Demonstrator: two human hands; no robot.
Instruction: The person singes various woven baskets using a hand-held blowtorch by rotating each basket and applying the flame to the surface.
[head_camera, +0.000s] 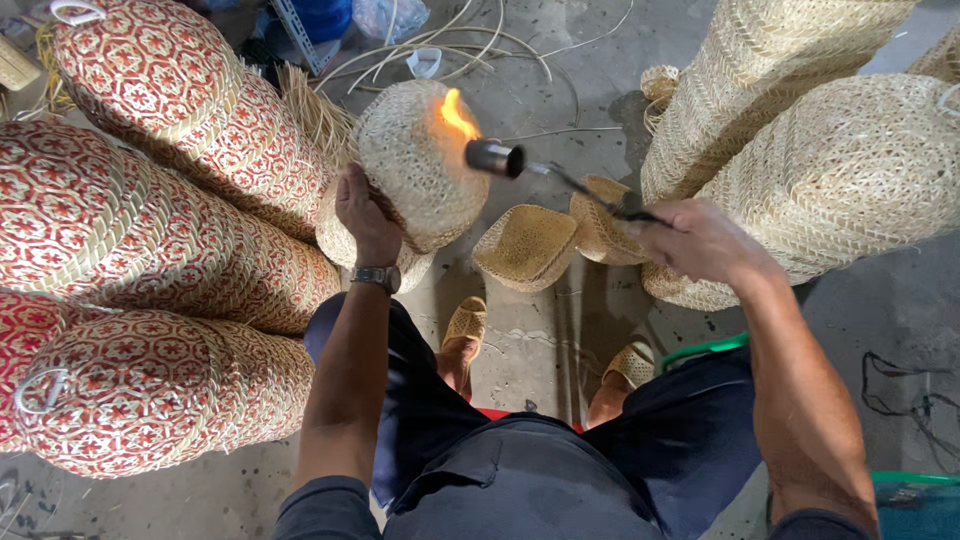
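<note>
My left hand (362, 213) grips the side of a pale woven basket (405, 175), holding it up on its side above another pale piece. A gas torch (545, 170) is in my right hand (692, 238), its dark nozzle pointing left at the basket. An orange flame (455, 112) licks the basket's upper right surface. I wear a wristwatch (377, 276) on the left wrist. I am seated, and my knees and woven sandals show below.
Stacks of red-patterned woven baskets (150, 250) fill the left. Tall piles of plain woven baskets (800, 120) stand at the right. Two small woven lids (527, 245) lie on the concrete floor ahead. Loose cane strips (470, 45) lie at the top.
</note>
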